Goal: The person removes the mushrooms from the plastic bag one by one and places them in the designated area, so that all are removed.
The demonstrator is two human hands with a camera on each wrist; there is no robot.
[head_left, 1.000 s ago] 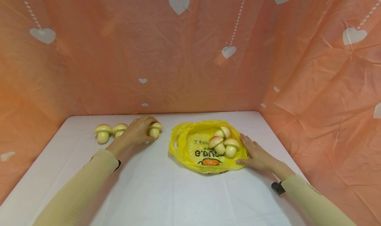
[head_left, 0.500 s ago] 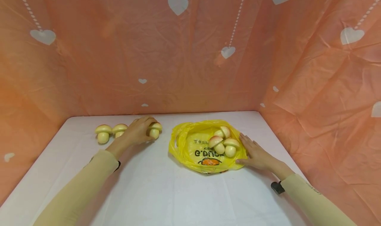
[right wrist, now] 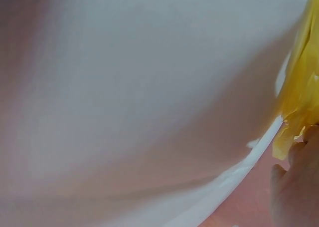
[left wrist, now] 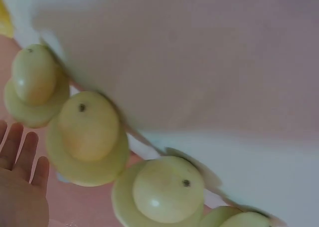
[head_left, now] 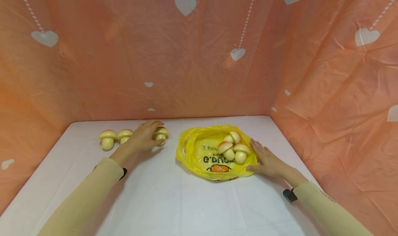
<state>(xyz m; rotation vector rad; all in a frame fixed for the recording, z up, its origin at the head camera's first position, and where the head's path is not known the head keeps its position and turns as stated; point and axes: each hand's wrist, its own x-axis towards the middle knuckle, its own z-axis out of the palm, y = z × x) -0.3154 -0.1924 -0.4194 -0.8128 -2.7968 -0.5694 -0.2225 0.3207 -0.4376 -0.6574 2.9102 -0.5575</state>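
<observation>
Table: white top (head_left: 149,201), and pretty much all the action is up along the far edge.
Yellow bag: this one (head_left: 190,161) lies spread open between the middle of the far edge and the far right corner, with three mushrooms (head_left: 241,153) bunched at its right side. They cover part of the black lettering, so I can't read it all.
Left hand: open (head_left: 143,137), thumb and fingers around a mushroom but not closed on it afaict. The left wrist view shows straight fingers; no thumb there.
Right hand: also open (head_left: 268,161), laid against the bag's right side, I'd guess to steady it. The right wrist view cuts most of it off, so how firmly it presses is anyone's guess.
Left hand's mushroom: upright (head_left: 162,131) near the far edge, left of the bag. My read is we're at the grasp step, so the next move wants fingers closed on it, then a lift over the bag's rim.
Mushroom pair: two more (head_left: 107,139) standing toward the far left corner, the right one partly behind the hand.
Sneaky mushroom: a fourth out-of-bag one (left wrist: 89,132) only shows in the left wrist view; presumably the hand blocks it from the head camera.
</observation>
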